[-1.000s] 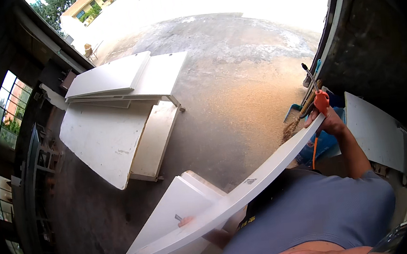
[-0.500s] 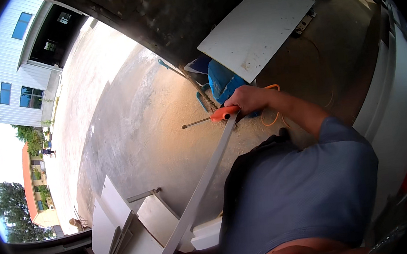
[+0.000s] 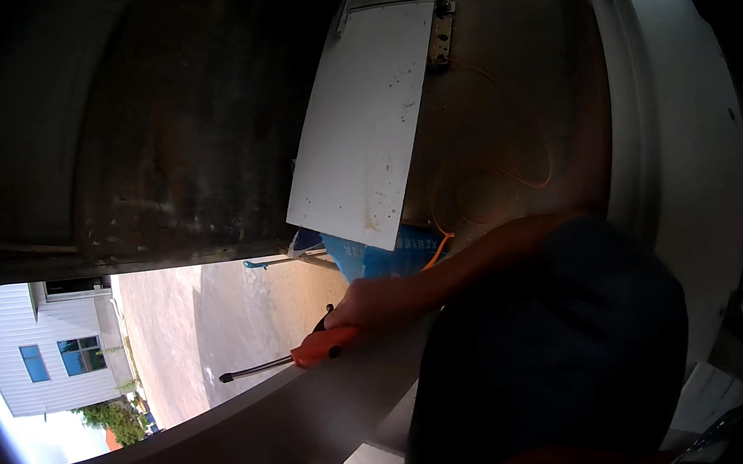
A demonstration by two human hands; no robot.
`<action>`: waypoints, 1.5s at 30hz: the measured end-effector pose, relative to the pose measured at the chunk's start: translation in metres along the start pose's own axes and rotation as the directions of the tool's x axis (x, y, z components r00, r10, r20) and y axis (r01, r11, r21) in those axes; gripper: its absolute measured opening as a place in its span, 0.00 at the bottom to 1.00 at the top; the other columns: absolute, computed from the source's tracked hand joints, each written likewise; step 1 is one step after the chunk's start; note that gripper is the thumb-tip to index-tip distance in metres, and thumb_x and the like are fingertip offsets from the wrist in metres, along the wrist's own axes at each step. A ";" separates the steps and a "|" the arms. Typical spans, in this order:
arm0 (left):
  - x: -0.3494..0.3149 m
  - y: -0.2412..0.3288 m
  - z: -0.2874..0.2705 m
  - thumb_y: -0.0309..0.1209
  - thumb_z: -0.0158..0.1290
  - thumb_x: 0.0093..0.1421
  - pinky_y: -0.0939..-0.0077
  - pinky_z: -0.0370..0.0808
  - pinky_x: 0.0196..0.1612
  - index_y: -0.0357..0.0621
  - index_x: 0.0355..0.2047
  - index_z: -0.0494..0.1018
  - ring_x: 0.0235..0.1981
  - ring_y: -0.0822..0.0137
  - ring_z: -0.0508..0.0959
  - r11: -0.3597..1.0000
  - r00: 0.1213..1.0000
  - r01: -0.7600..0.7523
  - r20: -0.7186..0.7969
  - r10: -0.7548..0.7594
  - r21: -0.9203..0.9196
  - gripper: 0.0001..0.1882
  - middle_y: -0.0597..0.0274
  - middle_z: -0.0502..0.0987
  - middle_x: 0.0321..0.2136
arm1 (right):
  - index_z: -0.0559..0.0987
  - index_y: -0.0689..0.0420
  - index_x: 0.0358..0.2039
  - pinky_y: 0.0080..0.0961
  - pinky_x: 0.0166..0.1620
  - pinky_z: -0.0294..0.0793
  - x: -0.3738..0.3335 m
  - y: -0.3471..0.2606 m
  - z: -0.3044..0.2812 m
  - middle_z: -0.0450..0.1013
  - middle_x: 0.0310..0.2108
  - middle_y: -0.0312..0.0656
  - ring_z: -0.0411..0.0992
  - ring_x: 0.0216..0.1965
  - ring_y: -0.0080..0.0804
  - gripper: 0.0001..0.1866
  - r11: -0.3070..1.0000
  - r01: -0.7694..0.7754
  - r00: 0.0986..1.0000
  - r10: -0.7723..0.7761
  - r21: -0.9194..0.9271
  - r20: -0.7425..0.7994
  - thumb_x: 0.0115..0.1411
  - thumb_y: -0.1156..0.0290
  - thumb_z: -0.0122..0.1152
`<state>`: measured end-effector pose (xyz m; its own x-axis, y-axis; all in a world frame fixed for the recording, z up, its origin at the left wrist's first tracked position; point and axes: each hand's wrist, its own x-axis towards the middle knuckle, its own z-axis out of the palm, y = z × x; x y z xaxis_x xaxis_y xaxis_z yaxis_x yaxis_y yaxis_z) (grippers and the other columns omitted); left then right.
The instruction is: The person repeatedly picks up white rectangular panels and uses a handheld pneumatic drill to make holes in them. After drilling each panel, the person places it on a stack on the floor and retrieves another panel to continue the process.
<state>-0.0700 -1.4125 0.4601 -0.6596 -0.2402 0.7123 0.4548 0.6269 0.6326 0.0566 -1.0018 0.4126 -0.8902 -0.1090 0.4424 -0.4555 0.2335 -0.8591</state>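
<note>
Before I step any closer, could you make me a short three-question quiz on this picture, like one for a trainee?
1. True or false: the right hand is holding an orange tool.
2. Pick one: what colour is the bag at the lower end of the white board with dark specks? (A) green (B) blue (C) yellow
3. Fill in the blank: the thin tube on the tool points toward the ____ side of the picture.

Key: 1. True. 2. B. 3. Left.
</note>
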 end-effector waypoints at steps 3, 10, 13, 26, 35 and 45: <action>0.014 0.019 0.035 0.52 0.53 0.54 0.66 0.73 0.39 0.36 0.40 0.71 0.34 0.61 0.75 0.991 0.993 -0.087 0.088 0.078 0.105 0.29 0.56 0.74 0.33 | 0.74 0.58 0.33 0.31 0.32 0.70 0.011 -0.004 -0.019 0.74 0.27 0.46 0.74 0.28 0.41 0.14 0.996 0.089 0.967 -0.086 0.000 -0.239 0.58 0.60 0.59; 0.021 0.082 0.126 0.57 0.56 0.52 0.64 0.74 0.40 0.33 0.43 0.72 0.35 0.58 0.77 0.940 0.901 -0.292 0.382 0.207 0.179 0.35 0.53 0.77 0.36 | 0.71 0.59 0.33 0.22 0.29 0.66 -0.030 0.004 -0.121 0.67 0.24 0.35 0.64 0.24 0.21 0.12 0.806 -0.218 0.660 0.537 0.551 -0.525 0.56 0.65 0.63; -0.002 0.144 0.184 0.59 0.57 0.51 0.64 0.75 0.40 0.32 0.44 0.73 0.36 0.57 0.78 0.950 0.807 -0.306 0.546 0.224 0.063 0.38 0.51 0.78 0.37 | 0.72 0.60 0.35 0.21 0.27 0.67 -0.087 0.039 -0.170 0.67 0.24 0.34 0.65 0.22 0.19 0.13 0.725 -0.157 0.543 0.631 0.671 -0.554 0.56 0.66 0.63; -0.180 0.473 0.507 0.43 0.62 0.49 0.58 0.70 0.29 0.36 0.25 0.70 0.27 0.42 0.75 0.803 0.324 -0.567 0.848 0.420 -0.182 0.20 0.45 0.76 0.24 | 0.72 0.58 0.34 0.23 0.28 0.69 -0.318 0.205 -0.392 0.68 0.25 0.35 0.68 0.24 0.24 0.10 0.554 0.087 0.201 0.804 0.828 -0.559 0.60 0.66 0.59; -0.279 0.535 0.737 0.56 0.59 0.48 0.58 0.69 0.27 0.40 0.26 0.69 0.23 0.46 0.74 0.883 0.178 -0.407 0.928 0.326 -0.232 0.28 0.49 0.75 0.19 | 0.70 0.57 0.32 0.26 0.27 0.71 -0.384 0.302 -0.580 0.68 0.22 0.35 0.68 0.22 0.26 0.13 0.509 0.018 -0.002 0.861 0.861 -0.509 0.62 0.60 0.56; -0.380 0.641 0.898 0.48 0.57 0.55 0.62 0.69 0.25 0.42 0.25 0.64 0.19 0.53 0.72 0.963 0.062 -0.222 0.984 0.168 -0.151 0.22 0.56 0.70 0.14 | 0.70 0.55 0.31 0.25 0.27 0.71 -0.443 0.361 -0.792 0.69 0.22 0.36 0.69 0.21 0.28 0.16 0.397 -0.209 -0.147 0.891 0.894 -0.430 0.63 0.54 0.52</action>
<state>-0.0654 -0.2545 0.3217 -0.5533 0.8196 -0.1487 0.6747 0.5457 0.4970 0.2938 -0.1036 0.1106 -0.2706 0.6394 -0.7197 -0.0032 -0.7482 -0.6635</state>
